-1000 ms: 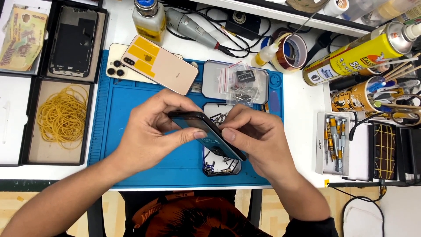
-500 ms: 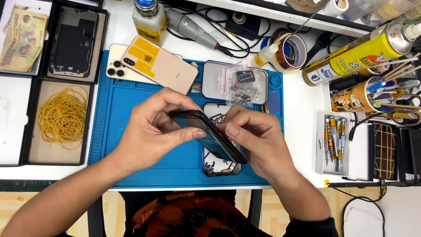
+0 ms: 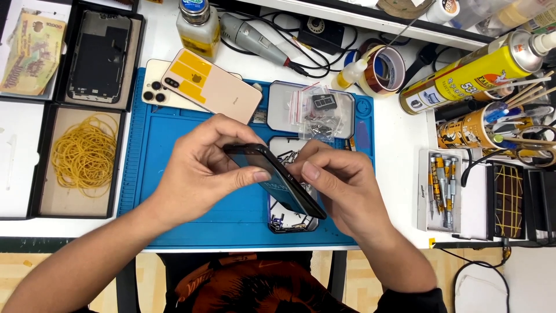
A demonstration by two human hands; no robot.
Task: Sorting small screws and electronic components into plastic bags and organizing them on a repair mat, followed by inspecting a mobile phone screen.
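Head view: both hands meet over the blue mat (image 3: 174,174) on the white surface (image 3: 394,191).
Left hand (image 3: 200,171): fingers curled shut on the dark phone (image 3: 275,179), thumb pressing its near edge.
Right hand (image 3: 341,188): fingers pinched on the phone's other side.
Phone: tilted, lifted just above the mat — hiding part of a parts tray (image 3: 292,223).
Behind: gold phone backs (image 3: 211,87), a clear tray with small bags (image 3: 313,110), tape roll (image 3: 385,69).
Left: yellow rubber bands (image 3: 84,153) in a tray.
Right: spray can (image 3: 469,72), screwdriver set (image 3: 441,188) — well apart.
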